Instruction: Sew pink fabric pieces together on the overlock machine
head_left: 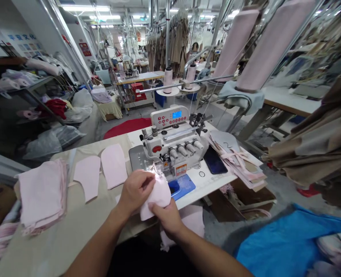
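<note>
A pale pink fabric piece (160, 192) lies under the lit needle area of a white overlock sewing machine (174, 144). My left hand (135, 190) pinches the fabric's edge close to the presser foot, thumb and fingers together. Lower down, my right hand (168, 217) grips the near side of the same piece, its thumb on top and its other fingers hidden beneath. More pink fabric (193, 219) hangs below the table edge, behind my right wrist. Two cut pink pieces (114, 165) lie flat to the left of the machine.
A stack of pink fabric (42, 192) sits at the table's left. Right of the machine are a black phone (215, 159) and bundled cut pieces (242, 161). Large pink thread cones (268, 46) stand behind. Blue cloth (291, 242) lies at the lower right.
</note>
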### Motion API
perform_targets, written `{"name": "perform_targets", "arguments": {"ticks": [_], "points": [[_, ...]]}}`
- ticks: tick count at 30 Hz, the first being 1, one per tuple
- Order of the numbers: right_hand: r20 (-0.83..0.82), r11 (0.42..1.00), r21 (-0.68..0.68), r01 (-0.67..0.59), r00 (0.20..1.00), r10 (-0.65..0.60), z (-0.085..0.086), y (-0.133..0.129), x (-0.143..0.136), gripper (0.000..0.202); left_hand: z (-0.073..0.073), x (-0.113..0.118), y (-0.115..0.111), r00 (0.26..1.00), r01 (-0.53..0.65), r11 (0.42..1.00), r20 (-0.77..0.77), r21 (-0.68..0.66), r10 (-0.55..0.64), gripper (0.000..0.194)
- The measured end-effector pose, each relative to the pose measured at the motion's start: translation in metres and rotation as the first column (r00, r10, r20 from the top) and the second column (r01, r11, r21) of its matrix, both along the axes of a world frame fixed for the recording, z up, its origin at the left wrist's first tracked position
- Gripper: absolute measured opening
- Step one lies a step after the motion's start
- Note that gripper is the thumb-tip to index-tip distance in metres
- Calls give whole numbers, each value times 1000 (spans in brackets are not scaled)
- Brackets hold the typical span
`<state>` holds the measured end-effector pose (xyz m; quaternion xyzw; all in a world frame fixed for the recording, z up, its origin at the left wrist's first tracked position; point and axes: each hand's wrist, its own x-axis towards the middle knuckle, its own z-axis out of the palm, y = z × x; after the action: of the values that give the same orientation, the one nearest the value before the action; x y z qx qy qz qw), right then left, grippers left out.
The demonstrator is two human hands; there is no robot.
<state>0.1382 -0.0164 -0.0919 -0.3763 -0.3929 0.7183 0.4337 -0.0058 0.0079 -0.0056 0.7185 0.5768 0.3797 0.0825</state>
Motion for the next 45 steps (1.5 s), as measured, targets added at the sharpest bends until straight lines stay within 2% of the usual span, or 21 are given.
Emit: {"name": "perform_targets", "arguments": {"ticks": [4,10,13,17,22,26,29,31,33,35,36,37,38,40,41,43,45], "points": [[-5,999,27,-38,999,38,6,8,1,33,-1,-3,5,998,-29,999,-54,34,31,10],[59,994,61,-89,995,86,14,17,3,31,-1,-10,3,949,-34,995,-309,96,62,28],[55,989,129,-76,996,69,19,21,7,28,2,-9,-2,921,49,993,-390,103,-5,25],[45,981,191,-23,999,14,22,25,16,25,4,-1,-6,908,140,985,-409,97,-88,18],[42,987,160,14,999,-21,22,27,30,26,4,12,-4,915,100,984,-402,145,-34,15],[90,981,188,55,993,-73,23,30,38,25,5,20,-8,906,126,979,-421,158,-49,15],[126,974,214,68,987,-96,23,32,41,26,2,20,-16,945,32,983,-326,183,30,20],[138,974,217,66,986,-98,25,34,43,26,-6,18,-21,965,-110,968,-208,225,158,19],[153,972,225,66,983,-102,27,34,43,27,-18,16,-26,950,-292,924,-41,247,311,14],[156,973,221,68,982,-104,29,34,44,28,-35,17,-30,863,-499,847,196,184,466,27],[144,976,208,70,984,-102,29,33,43,28,-43,20,-33,783,-579,810,340,93,521,37],[124,980,186,71,988,-95,29,32,43,28,-52,24,-35,677,-618,786,489,-27,550,45],[99,986,154,68,992,-84,29,31,43,28,-59,30,-38,548,-607,780,629,-155,552,50],[43,996,73,52,998,-55,28,29,41,29,-69,44,-45,273,-453,821,823,-347,498,53],[19,999,28,42,999,-42,28,28,41,29,-70,52,-47,160,-353,853,873,-384,460,54],[-28,999,-42,21,999,-22,27,27,40,29,-69,63,-52,20,-188,901,916,-391,402,57],[-72,998,-66,14,997,-18,27,28,39,27,-63,67,-54,-45,-55,924,925,-379,377,62]]}}
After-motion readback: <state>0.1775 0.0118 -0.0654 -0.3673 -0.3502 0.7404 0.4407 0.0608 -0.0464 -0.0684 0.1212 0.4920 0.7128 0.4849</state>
